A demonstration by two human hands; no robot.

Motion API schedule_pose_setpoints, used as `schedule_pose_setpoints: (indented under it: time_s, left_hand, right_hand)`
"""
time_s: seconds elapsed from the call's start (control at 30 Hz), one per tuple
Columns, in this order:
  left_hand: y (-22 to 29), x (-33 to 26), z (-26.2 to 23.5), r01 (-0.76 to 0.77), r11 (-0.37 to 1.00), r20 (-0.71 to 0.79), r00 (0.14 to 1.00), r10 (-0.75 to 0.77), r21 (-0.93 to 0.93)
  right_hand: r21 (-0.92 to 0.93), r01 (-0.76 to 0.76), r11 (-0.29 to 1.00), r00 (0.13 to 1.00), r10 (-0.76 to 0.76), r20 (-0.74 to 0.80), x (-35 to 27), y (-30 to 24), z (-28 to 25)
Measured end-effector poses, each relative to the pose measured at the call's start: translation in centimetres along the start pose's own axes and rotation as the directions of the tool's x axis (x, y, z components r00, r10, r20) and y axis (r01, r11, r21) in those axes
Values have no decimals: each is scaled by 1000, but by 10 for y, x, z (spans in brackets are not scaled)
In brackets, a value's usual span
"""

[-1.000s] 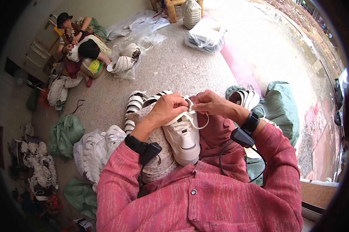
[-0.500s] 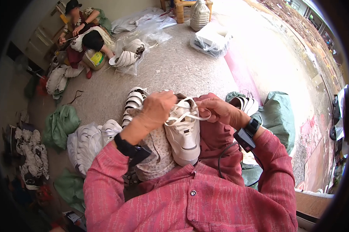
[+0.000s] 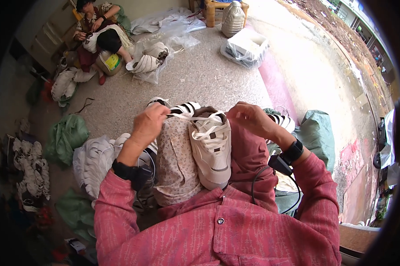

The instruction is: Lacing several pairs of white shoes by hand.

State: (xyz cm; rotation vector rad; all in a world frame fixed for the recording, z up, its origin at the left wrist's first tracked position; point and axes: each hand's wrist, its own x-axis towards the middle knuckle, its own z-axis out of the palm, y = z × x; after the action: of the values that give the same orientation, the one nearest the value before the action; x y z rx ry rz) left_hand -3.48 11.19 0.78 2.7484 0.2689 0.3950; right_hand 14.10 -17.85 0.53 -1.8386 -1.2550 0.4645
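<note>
A: What does the left hand (image 3: 150, 122) have?

B: A white lace (image 3: 180, 117). Thumb and fingers are pinched together on it, and it stretches across from the collar of the shoe (image 3: 213, 155).

A: And the right hand (image 3: 251, 119)?

B: Its fingers are curled, with the tips just beside the right edge of the collar. I can't tell whether that grip holds lace or is released, since the back of the hand hides it.

A: Where is the shoe?

B: In the middle of the lap (image 3: 177, 164), between the thighs. The toe points back at the wearer's shirt (image 3: 182, 235), the heel toward the lap's far edge. White lacing crosses its upper.

A: Any writing on it?

B: There is a small dark mark on the upper, too tiny to read.

A: Labels elsewhere?

B: A yellow-green one (image 3: 113, 61) wraps the bucket (image 3: 114, 71) beside a seated co-worker (image 3: 92, 20), toward the far left corner of the floor (image 3: 200, 75). From here its print is a blur.

A: What lies near the left arm?

B: A bag of white shoes (image 3: 95, 162) on the floor, a green sack (image 3: 66, 137) just beyond.
</note>
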Motion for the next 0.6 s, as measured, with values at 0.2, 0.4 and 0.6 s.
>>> schedule_pose_setpoints:
  time_s: [0.2,0.4,0.6]
  left_hand:
    - [40,-10,18,-317,840,62,923,381,-441]
    - [44,-1,24,-260,834,159,912,377,-486]
    - [41,8,33,-206,831,180,923,341,-517]
  right_hand:
    - [-144,230,962,968,-212,132,8,0,3]
    - [-182,237,954,947,-184,264,19,-9,0]
    - [84,-68,994,909,27,415,14,-24,-22]
